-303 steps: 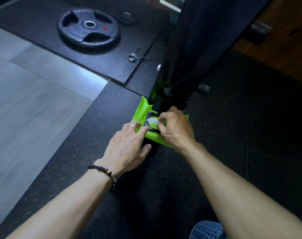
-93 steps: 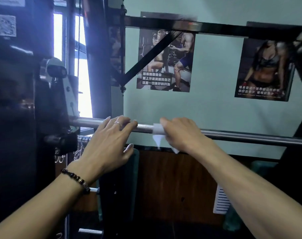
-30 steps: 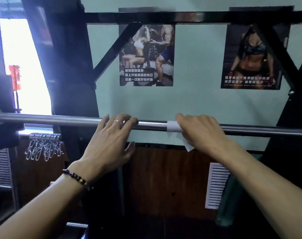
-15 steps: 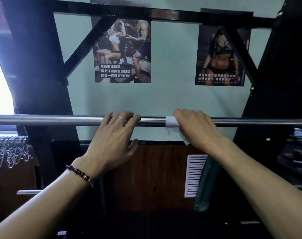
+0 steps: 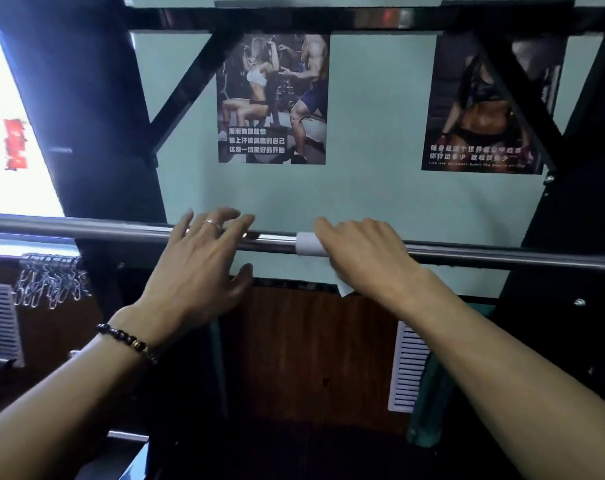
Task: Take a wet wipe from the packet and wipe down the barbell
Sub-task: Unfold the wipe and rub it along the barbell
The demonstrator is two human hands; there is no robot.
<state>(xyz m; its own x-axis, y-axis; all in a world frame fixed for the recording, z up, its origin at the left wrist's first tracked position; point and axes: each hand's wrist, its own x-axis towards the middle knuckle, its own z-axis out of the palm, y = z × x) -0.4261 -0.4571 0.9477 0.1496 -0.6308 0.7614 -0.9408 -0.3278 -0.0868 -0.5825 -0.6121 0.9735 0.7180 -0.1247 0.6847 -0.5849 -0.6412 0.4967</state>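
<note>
The steel barbell runs level across the view at chest height. A white wet wipe is wrapped around it near the middle, and a loose corner hangs below the bar. My right hand grips the wipe against the bar from above. My left hand lies on the bar to the left, fingers spread and stretched over the top, thumb apart underneath. It wears a ring and a bead bracelet. The wipe packet is out of view.
Black rack uprights stand at the left and right, joined by a crossbar overhead. A bunch of metal clips hangs at the lower left. Behind the bar is a wall with two posters, wood panelling and a white vent.
My right hand has slid the wipe a little to the left along the bar. The fingers of my left hand have straightened out over it. The view has panned left.
</note>
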